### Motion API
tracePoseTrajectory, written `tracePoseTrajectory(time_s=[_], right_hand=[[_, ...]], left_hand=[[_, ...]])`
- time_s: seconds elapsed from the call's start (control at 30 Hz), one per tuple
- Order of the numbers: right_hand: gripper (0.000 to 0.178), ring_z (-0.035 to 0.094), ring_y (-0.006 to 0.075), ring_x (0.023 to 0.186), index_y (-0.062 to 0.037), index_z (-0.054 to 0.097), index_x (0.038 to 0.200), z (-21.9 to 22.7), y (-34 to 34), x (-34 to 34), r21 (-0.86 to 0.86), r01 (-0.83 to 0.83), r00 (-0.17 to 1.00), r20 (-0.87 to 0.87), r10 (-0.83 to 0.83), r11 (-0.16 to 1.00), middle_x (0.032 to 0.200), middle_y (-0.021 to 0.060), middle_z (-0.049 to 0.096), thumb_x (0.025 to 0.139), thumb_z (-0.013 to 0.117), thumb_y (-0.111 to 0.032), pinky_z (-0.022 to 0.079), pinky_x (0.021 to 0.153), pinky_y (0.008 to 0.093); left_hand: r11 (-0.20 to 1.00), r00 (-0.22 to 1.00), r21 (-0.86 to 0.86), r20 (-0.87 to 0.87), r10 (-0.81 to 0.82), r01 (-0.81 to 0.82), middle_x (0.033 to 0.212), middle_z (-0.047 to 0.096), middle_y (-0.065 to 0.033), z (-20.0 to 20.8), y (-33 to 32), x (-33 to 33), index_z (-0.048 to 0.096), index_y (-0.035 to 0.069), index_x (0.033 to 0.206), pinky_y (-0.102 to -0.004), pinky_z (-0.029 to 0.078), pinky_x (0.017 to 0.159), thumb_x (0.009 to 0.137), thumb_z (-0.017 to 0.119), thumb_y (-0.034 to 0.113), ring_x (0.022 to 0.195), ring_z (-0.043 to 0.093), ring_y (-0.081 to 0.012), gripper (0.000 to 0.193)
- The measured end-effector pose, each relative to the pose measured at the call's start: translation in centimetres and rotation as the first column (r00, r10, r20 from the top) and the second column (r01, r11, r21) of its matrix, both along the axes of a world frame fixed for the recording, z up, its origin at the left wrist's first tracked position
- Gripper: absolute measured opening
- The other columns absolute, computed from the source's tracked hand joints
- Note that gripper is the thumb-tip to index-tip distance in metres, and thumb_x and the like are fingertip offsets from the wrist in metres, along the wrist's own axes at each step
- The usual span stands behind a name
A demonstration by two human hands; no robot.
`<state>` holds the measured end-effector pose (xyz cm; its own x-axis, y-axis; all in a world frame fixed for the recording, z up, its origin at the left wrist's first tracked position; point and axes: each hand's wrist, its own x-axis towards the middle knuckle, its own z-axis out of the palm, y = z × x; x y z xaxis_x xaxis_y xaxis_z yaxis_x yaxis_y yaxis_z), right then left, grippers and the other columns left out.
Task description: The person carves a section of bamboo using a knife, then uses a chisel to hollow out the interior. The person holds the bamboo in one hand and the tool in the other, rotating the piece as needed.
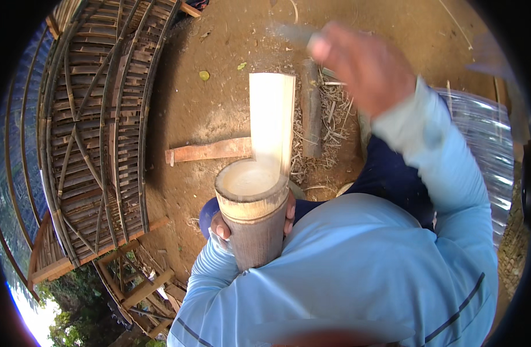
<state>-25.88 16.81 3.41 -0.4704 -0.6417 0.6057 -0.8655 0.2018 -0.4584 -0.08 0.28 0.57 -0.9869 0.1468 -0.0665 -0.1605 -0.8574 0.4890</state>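
Note:
A thick bamboo tube (258,231) rests upright against my body, its pale end facing up. From the far right of its rim a tall flat slat (271,115) stands up, with a bright, pale inner face. My left hand (221,226) is wrapped round the tube from beneath; fingers show on both sides and the palm is hidden. Up and to the right, my right hand (367,69) is raised clear of the bamboo and smeared by motion. It is closed on what looks like a knife, whose blurred grey blade (294,33) points left.
A split bamboo strip (207,151) lies on the dirt ground (187,110) beyond the tube. Right of the slat are a short log (311,110) and curled shavings (332,124). A slatted bamboo bench (103,115) stands at left. Clear corrugated sheeting (479,133) lies at right.

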Motion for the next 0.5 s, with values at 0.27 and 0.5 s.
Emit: tracePoseTrajectory(time_s=[0.27,0.5], right_hand=[[0.039,0.057,0.0367,0.058,-0.0050,0.054,0.082,0.5,0.6,2.1,-0.072,-0.170,0.970,0.162,0.180,0.983,0.064,0.0159,0.051,0.098,0.055,-0.040,0.044,0.053,0.0450],[0.037,0.057,0.0326,0.058,0.0001,0.057,0.096,0.0,1.5,6.4,0.024,-0.341,0.932,0.141,0.334,0.940,0.071,0.0135,0.055,0.090,0.064,-0.035,0.045,0.050,0.0405]], left_hand=[[1.000,1.000,0.023,-0.001,0.015,-0.015,0.105,0.055,-0.0322,-0.8,0.1,0.1,0.029,-0.006,0.143,-0.0428,0.057,0.073,0.053,0.090,0.043,0.087,0.065,-0.0387,0.119],[0.998,1.000,0.060,0.000,0.013,-0.013,0.109,0.055,-0.0317,-0.7,0.1,0.6,0.031,-0.006,0.143,-0.0417,0.055,0.076,0.051,0.089,0.042,0.090,0.064,-0.0382,0.119]])
